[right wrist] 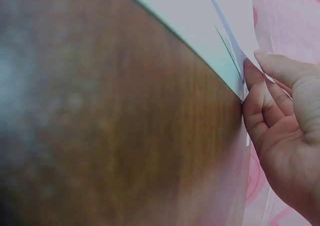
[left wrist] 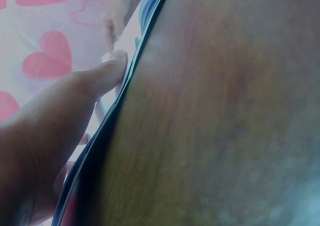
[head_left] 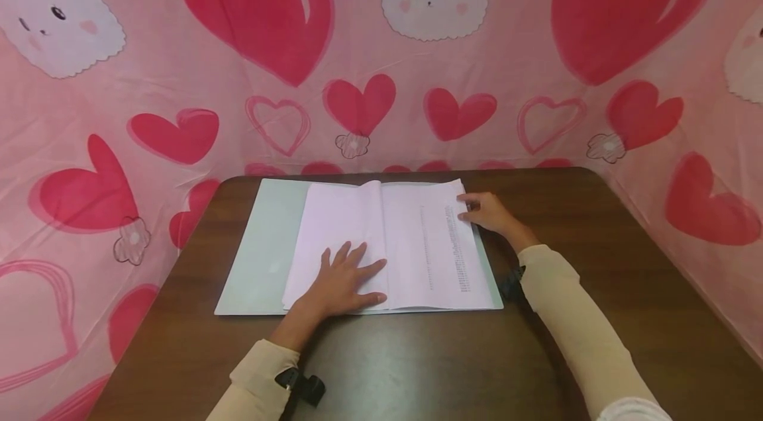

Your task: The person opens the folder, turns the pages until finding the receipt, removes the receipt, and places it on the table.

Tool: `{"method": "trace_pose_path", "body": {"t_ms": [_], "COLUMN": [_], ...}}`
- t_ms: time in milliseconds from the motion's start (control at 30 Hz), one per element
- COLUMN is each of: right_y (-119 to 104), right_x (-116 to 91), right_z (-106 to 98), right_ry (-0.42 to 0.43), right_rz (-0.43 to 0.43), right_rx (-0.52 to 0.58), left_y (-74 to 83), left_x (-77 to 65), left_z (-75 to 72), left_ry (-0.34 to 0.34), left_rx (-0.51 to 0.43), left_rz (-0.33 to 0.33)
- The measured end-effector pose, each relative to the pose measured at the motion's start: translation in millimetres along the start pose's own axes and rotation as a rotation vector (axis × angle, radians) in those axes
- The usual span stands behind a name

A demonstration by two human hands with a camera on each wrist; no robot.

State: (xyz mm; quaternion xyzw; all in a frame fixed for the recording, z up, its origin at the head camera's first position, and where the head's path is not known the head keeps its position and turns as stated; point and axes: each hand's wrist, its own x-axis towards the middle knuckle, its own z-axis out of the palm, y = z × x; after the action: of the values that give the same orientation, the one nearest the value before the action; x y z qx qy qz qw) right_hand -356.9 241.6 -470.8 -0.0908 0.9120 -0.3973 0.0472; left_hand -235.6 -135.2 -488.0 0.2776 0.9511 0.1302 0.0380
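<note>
A pale green folder (head_left: 262, 249) lies spread on the table, with a stack of white paper sheets (head_left: 405, 235) opened across it. Columns of small print run down the right-hand page. My left hand (head_left: 342, 282) rests with spread fingers on the left page, its thumb by the lower edge near the fold. At the right page's outer edge, my right hand (head_left: 485, 210) pinches a sheet between thumb and fingers. The right wrist view shows that sheet (right wrist: 235, 16) lifted a little off those beneath, with the thumb on top and fingertips partly hidden under it.
The dark brown wooden table (head_left: 596, 242) has its far edge just behind the folder. A pink cloth (head_left: 381, 63) with hearts and rabbit faces hangs behind and at both sides. Black straps with small devices (head_left: 306, 386) sit on the wrists.
</note>
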Motion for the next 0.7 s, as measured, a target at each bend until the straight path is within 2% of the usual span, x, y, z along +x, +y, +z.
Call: {"method": "trace_pose_path", "body": {"t_ms": [400,700], "right_y": [-0.1,2.6], "right_x": [-13.2,-20.2], "right_z": [1.2,3.2], "right_ry": [0.006,0.003], "right_rz": [-0.049,-0.05], "right_rx": [-0.016,0.005], "left_y": [-2.8,-2.3], "left_x": [1.1,2.0], "left_z": [3.3,0.3], "left_ry": [-0.014,-0.018], "left_rx": [0.008,0.008], "left_rz": [0.001,0.011]}}
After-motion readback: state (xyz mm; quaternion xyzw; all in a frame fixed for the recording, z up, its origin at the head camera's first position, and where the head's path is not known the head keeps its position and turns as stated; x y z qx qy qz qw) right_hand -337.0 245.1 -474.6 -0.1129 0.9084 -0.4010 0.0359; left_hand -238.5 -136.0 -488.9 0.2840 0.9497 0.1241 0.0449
